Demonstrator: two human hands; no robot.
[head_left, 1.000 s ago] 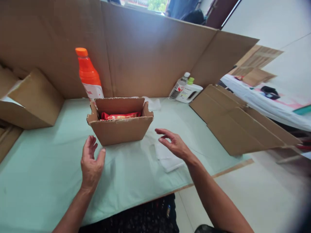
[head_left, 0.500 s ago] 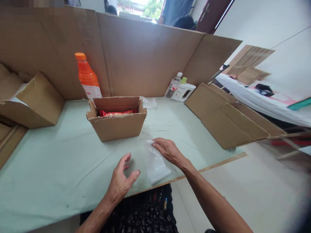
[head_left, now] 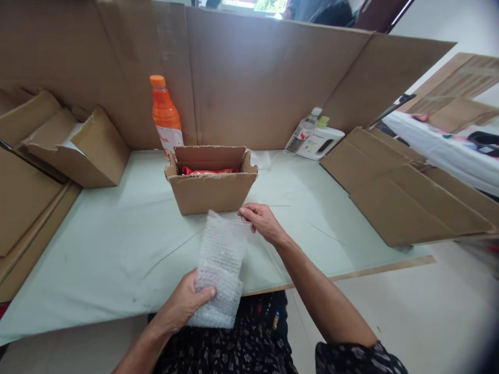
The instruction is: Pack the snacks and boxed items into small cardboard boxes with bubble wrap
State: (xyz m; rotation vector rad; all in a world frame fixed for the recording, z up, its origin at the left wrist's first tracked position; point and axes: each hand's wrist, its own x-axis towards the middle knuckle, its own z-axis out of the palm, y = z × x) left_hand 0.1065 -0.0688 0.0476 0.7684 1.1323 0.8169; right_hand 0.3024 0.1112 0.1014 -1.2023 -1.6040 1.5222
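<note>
A folded piece of bubble wrap (head_left: 222, 259) is stretched between my two hands over the table's front edge. My left hand (head_left: 191, 298) grips its lower left side, thumb on top and the other fingers behind it. With a pinch, my right hand (head_left: 259, 221) holds the upper right corner of the wrap. Just beyond stands an open cardboard box (head_left: 212, 193), with a red packet (head_left: 210, 171) showing inside; the rest of its contents is hidden.
Behind the box is an orange bottle (head_left: 167, 111). A clear bottle (head_left: 303, 131) and a white jug (head_left: 322, 143) stand at the back right. Cardboard boxes (head_left: 103, 150) lie at the left, flattened cardboard (head_left: 405, 192) at the right. A tall cardboard wall (head_left: 265, 83) closes the back.
My left hand, open and apart before, now grips the bubble wrap. The wrap has been lifted and brought left. The view has shifted, so the table's things appear further right.
</note>
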